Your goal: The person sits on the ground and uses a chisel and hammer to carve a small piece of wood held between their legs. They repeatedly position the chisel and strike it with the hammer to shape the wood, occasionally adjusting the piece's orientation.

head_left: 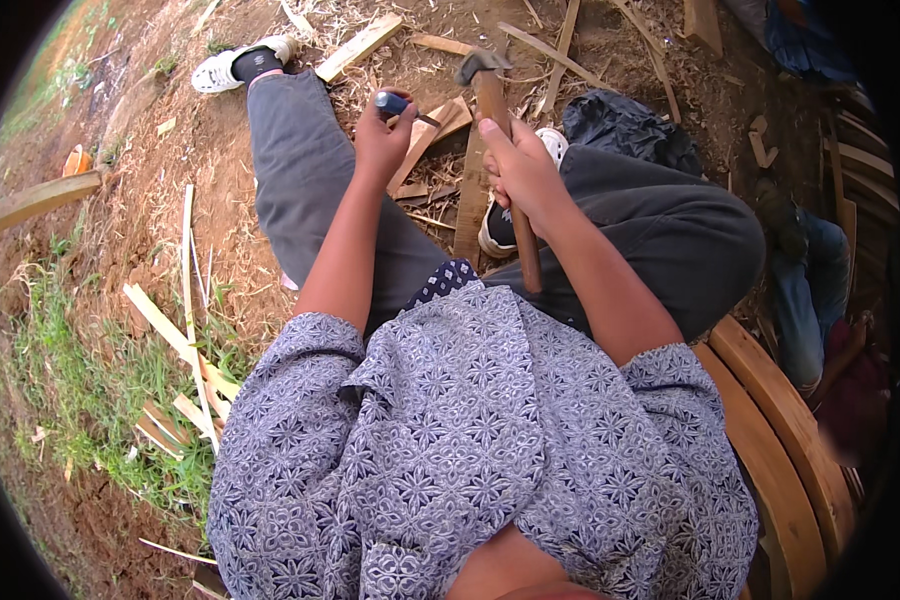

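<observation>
My left hand (382,140) is closed around a blue-handled chisel (392,103). Its narrow dark blade points to the right, over a pale piece of wood (416,158) on the ground. In my right hand (523,172) is a hammer (491,98), gripped midway along its wooden handle. The metal head is up at the far end, and the handle's butt hangs down over my lap. Between my legs lies a wooden board (471,195), partly covered by my right hand and shoe. The tools are apart from each other.
Wood offcuts (360,47) and shavings litter the brown soil. A dark crumpled plastic sheet (630,130) lies beyond my right knee. Long strips of wood (185,350) rest on grass at left. Curved planks (785,440) stand at right, near another person's jeans-clad leg (808,300).
</observation>
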Demonstrator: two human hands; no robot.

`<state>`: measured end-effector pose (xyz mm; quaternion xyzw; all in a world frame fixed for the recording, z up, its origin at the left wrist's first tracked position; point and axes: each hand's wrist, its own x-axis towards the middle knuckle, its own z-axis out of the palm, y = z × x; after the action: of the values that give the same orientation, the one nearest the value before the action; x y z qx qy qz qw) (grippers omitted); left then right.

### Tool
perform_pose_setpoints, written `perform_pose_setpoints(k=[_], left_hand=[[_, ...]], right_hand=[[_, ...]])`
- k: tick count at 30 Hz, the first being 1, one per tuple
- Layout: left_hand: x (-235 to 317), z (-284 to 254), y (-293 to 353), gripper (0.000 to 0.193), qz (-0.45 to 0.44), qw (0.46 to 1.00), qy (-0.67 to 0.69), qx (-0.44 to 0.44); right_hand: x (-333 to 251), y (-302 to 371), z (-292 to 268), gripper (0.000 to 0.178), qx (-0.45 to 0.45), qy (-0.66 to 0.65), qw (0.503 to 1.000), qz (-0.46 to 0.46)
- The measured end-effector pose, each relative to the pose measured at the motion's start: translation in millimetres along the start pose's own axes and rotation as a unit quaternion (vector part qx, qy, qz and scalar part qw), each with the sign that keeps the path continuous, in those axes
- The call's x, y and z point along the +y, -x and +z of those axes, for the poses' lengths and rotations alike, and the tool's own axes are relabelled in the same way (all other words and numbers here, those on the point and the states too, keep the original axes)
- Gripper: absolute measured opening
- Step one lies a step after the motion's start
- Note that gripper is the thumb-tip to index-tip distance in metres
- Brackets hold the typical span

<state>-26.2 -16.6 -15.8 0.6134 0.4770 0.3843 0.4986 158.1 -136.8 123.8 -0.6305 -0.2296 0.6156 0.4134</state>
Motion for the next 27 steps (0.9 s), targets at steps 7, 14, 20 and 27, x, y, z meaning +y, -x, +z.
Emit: perform_pose_setpoints(k=[7, 14, 20, 27], left_hand=[[5.3, 4.7, 2.0, 0.018, 0.056, 0.997, -0.046, -0.027], [-31.4, -9.2, -24.2, 0.025, 0.025, 0.999, -0.025, 0.011], [-48.0, -18.2, -31.7, 0.030, -0.060, 0.995, 0.067, 0.038], [-65.3, -20.9, -38.9, 0.033, -0.043, 0.998, 0.039, 0.039]], right_hand=[[44.9, -37.6, -15.9, 0.034, 0.044, 0.183, 0.982, 0.003], [97.0, -87.1, -13.0, 0.032, 0.073, 0.281, 0.954, -0.080], [93.2, -98.2, 6.7, 0.034, 0.115, 0.225, 0.965, -0.070], [95.3, -105.6, 11.8, 0.032, 0.172, 0.349, 0.896, -0.213]])
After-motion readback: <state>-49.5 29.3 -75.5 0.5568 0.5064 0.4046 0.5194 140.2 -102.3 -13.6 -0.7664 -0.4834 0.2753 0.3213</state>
